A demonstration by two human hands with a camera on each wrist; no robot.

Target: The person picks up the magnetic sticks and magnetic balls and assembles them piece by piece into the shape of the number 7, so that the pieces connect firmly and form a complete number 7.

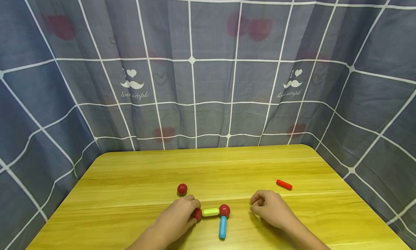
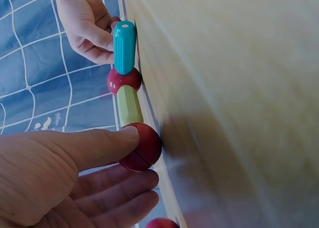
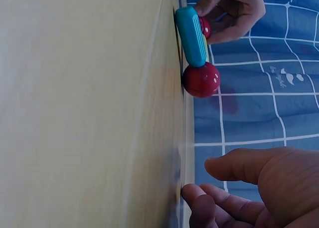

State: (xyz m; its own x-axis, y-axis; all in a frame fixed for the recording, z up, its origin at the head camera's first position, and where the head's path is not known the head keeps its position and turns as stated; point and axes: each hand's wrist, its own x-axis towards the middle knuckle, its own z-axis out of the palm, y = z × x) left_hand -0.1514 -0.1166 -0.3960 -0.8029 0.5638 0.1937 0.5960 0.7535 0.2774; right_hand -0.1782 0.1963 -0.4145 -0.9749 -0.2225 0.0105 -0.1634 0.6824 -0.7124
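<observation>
Left hand (image 1: pixel 177 217) fingers pinch end red ball (image 2: pixel 142 147) of yellow-green rod (image 1: pixel 210 212); right hand (image 1: pixel 271 208) loosely curled, seemingly empty. Keep pinch steady so blue rod (image 1: pixel 222 227) joint holds.

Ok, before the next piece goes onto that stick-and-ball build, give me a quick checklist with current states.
1. Left hand steadies the build: ok, its thumb and fingers hold the end red ball.
2. Green stick joins the end ball to the corner red ball: ok, in line and touching at both ends.
3. Blue stick attached at the corner ball: ok, it runs toward the person.
4. Right hand free: ok, fingers loosely curled on the table, holding nothing.
5. Spare parts in sight: ok, loose red ball beyond the left hand, red stick beyond the right.
6. Joints firmly seated: cannot tell.
</observation>
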